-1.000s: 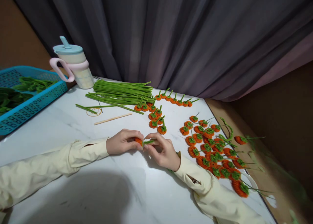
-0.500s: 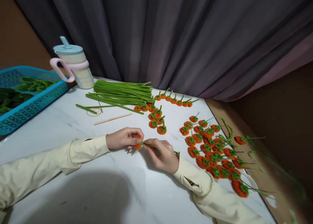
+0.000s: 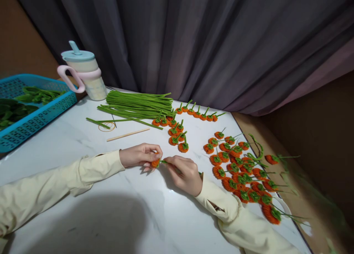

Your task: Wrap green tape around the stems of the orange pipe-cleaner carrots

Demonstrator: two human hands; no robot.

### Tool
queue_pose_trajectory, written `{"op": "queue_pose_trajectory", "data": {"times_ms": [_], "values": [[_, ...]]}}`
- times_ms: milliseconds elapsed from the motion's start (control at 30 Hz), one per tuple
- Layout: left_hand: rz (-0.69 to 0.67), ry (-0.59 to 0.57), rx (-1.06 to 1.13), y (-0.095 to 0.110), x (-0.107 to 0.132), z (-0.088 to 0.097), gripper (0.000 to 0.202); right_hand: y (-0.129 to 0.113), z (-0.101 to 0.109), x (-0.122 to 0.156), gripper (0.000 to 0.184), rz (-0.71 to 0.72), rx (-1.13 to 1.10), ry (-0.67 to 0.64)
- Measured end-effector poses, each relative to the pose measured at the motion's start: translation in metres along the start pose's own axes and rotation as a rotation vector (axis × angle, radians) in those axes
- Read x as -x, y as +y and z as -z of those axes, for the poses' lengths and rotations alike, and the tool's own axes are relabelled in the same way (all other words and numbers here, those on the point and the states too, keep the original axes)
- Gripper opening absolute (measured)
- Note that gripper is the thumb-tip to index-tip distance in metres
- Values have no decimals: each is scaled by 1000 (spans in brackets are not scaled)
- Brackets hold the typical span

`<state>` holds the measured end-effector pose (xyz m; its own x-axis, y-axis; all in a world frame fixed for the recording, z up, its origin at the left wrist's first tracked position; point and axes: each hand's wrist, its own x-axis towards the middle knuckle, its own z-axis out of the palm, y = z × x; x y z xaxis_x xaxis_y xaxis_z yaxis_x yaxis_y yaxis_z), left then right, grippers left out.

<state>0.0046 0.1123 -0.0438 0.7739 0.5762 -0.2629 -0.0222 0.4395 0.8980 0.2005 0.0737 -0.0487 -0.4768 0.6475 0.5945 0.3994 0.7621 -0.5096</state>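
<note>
Near the middle of the white table, my left hand [image 3: 141, 155] pinches a small orange pipe-cleaner fruit [image 3: 155, 163], shaped like a pumpkin or persimmon. Its green top points right, toward my other hand. My right hand [image 3: 186, 174] is closed on a green pipe cleaner [image 3: 163, 161] that runs to the fruit's top. Most of that stem is hidden inside my fingers. Beyond my hands, finished-looking orange fruits with short upright green stems [image 3: 183, 147] stand in a cluster. A larger group with green tops and thin trailing stems [image 3: 232, 168] lies to the right.
A pile of green pipe cleaners [image 3: 138, 103] lies at the back. In front are a thin wooden stick [image 3: 128, 134] and an orange rubber band [image 3: 106, 127]. A lidded tumbler [image 3: 95, 86] and a blue basket [image 3: 35, 125] of green pieces stand left. A curtain [image 3: 166, 40] hangs behind.
The fruit has turned and shifted slightly down and left in my left hand. A short length of green stem now shows more clearly between my hands, and the right fingers have closed more flatly.
</note>
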Motion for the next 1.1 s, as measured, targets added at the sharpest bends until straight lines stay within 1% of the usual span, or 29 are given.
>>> {"op": "queue_pose_trajectory", "data": {"times_ms": [100,267,500,633,700,733,800,900,967,1000,1067,1100], "values": [[32,-16,51,2,0,1,35,3,0,1,15,26,30,15],[82,-14,126,6,1,0,34,8,-4,4,14,111,118,51],[191,13,200,7,3,-3,32,3,0,2,18,298,317,47],[278,-49,275,6,3,-1,34,2,2,0,20,424,400,5],[318,-77,293,6,2,-1,38,3,1,1,16,437,404,-1],[332,-78,288,6,2,-1,40,3,1,1,14,418,385,3],[335,-52,250,7,1,-1,45,3,-1,1,12,329,305,11],[273,14,84,10,0,-1,50,1,-1,-1,19,110,100,0],[174,79,-117,15,1,0,53,-1,-1,-3,20,-74,-54,-16],[101,122,-245,18,3,1,53,-2,0,-4,20,-176,-131,-25],[-81,197,-554,27,7,2,48,-2,0,-7,21,-386,-295,-53],[-185,203,-729,31,10,2,45,-2,1,-8,21,-483,-380,-66]]}}
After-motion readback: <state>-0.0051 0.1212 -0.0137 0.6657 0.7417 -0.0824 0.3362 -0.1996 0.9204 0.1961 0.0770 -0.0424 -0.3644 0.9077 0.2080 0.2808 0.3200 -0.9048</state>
